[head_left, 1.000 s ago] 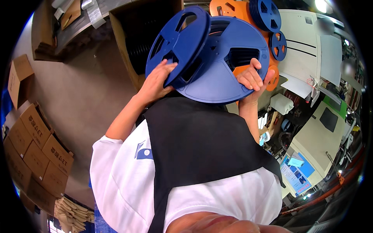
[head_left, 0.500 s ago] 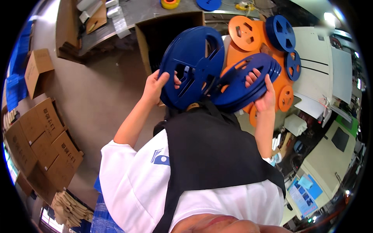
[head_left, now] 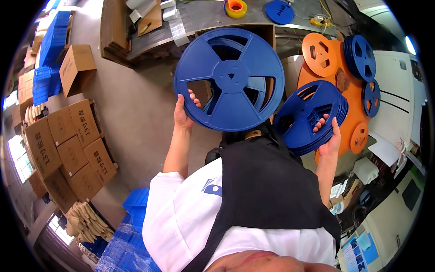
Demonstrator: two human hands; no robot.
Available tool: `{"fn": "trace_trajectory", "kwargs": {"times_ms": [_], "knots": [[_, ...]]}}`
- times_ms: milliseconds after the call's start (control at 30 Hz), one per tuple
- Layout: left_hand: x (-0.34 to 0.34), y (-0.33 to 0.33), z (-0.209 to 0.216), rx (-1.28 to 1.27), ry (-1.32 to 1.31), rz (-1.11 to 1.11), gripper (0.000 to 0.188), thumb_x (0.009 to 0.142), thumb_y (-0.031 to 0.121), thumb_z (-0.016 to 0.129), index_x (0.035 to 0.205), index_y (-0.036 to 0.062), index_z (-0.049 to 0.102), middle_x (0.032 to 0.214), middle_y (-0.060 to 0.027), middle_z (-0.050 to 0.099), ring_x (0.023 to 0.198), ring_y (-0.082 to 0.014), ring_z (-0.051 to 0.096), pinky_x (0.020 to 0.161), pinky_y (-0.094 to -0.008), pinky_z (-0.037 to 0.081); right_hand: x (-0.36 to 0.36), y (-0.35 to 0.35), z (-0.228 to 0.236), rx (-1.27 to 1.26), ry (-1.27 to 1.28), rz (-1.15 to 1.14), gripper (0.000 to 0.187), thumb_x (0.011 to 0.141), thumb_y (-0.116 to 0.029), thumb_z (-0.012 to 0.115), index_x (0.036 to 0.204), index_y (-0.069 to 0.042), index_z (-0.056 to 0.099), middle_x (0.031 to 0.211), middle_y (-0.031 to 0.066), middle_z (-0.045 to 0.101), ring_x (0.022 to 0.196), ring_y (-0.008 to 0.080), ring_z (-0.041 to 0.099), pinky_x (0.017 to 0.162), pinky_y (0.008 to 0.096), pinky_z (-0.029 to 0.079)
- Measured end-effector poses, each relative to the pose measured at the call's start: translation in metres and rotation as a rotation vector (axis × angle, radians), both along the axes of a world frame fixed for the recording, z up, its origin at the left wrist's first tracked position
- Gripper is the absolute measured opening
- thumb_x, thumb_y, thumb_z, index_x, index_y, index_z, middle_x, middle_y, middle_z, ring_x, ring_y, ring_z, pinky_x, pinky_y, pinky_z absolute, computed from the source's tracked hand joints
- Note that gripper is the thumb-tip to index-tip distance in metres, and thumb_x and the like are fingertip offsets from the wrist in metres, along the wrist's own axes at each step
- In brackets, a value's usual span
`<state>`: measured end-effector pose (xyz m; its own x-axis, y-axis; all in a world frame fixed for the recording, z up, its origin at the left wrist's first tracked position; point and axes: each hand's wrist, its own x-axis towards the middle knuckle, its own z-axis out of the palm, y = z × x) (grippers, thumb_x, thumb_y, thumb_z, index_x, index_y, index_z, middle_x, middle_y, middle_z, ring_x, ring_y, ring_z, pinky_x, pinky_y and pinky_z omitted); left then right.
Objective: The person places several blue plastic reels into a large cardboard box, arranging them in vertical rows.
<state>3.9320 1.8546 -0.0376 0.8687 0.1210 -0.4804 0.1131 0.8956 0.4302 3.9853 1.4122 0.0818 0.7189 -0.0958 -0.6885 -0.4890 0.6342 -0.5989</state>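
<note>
While the left hand (head_left: 183, 117) pinches the reel (head_left: 230, 78) by its near-left rim, fingers hooked through the window, the reel lies ahead and to that hand's right, broad face to the camera; the right hand (head_left: 330, 141), farther from it, grips the stack (head_left: 304, 116), tilted, ahead-left of its palm; both hands point forward, thumbs outside the rims

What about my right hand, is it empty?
No, your right hand grips a stack of blue reels, its fingertips showing through an opening.
</note>
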Motion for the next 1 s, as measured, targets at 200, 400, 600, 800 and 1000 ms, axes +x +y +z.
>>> {"fn": "trace_trajectory", "kwargs": {"times_ms": [200,400,600,800,1000], "knots": [[0.006,-0.007,0.006,0.01,0.009,-0.018,0.042,0.087,0.038,0.057,0.109,0.0033,0.049,0.087,-0.0062,0.056,0.08,-0.0195,0.056,0.071,-0.0311,0.049,-0.004,-0.005,-0.002,-0.004,-0.005,0.008,0.029,0.091,-0.029,0.051,0.103,-0.002,0.054,0.081,0.0084,0.06,0.07,0.0185,0.059,0.063,0.0308,0.05],[0.042,-0.036,0.008,0.166,-0.008,-0.179,0.036,0.086,0.03,0.06,0.105,0.001,0.05,0.09,-0.0096,0.058,0.086,-0.0244,0.062,0.077,-0.0362,0.052,-0.011,-0.013,-0.004,0.018,0.003,-0.017,0.029,0.091,-0.028,0.051,0.104,-0.002,0.053,0.081,0.0086,0.06,0.072,0.0186,0.058,0.064,0.0314,0.05],[0.092,-0.059,-0.031,0.407,0.193,-0.298,0.024,0.088,0.023,0.059,0.094,0.0023,0.05,0.083,-0.0082,0.058,0.078,-0.0201,0.062,0.07,-0.0329,0.054,-0.02,-0.024,-0.009,0.032,0.014,-0.066,0.029,0.091,-0.028,0.05,0.104,-0.003,0.053,0.082,0.0089,0.061,0.072,0.0188,0.059,0.064,0.0318,0.05],[0.131,-0.066,-0.088,0.475,0.254,-0.363,0.021,0.087,0.025,0.06,0.091,0.005,0.053,0.082,-0.0074,0.06,0.081,-0.0201,0.063,0.07,-0.0314,0.052,-0.032,-0.031,-0.013,0.018,0.022,-0.099,0.029,0.091,-0.028,0.05,0.105,-0.003,0.053,0.083,0.0102,0.062,0.072,0.0194,0.06,0.065,0.0324,0.051],[0.151,-0.047,-0.105,0.48,0.354,-0.432,0.016,0.086,0.017,0.059,0.098,0.006,0.056,0.091,-0.0083,0.065,0.086,-0.0184,0.062,0.064,-0.0293,0.048,-0.04,-0.037,-0.014,-0.05,0.071,-0.137,0.031,0.091,-0.029,0.05,0.108,-0.003,0.052,0.082,0.0082,0.06,0.074,0.018,0.058,0.066,0.0314,0.05]]}}
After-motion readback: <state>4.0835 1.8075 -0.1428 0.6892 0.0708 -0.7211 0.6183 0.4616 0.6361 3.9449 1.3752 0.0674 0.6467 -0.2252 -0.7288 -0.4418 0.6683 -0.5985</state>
